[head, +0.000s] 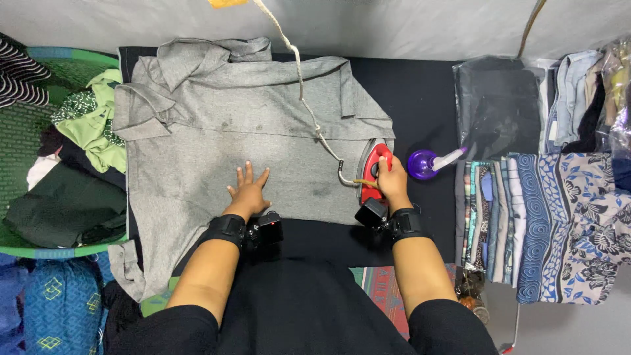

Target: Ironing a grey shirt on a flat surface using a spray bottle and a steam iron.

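Black padded table, grey cotton polo shirt point(217, 125) spread flat on it.
Right hand point(392, 179) grip closed around red-handled electric iron point(373, 167) at shirt's right edge; left hand point(248, 192) fingers spread, pressing limp, easily creased cloth. Iron likely heavy, hot-soled: hold by handle only.

A grey shirt point(243, 131) is spread flat on the dark bench point(414, 85). It is pressed down by the left hand point(248, 192), while a red iron point(374, 169) at its right edge is gripped by the right hand point(393, 181).

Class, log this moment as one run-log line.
left hand: flat on grey shirt | right hand: holding red iron at shirt's edge | spray bottle: beside iron
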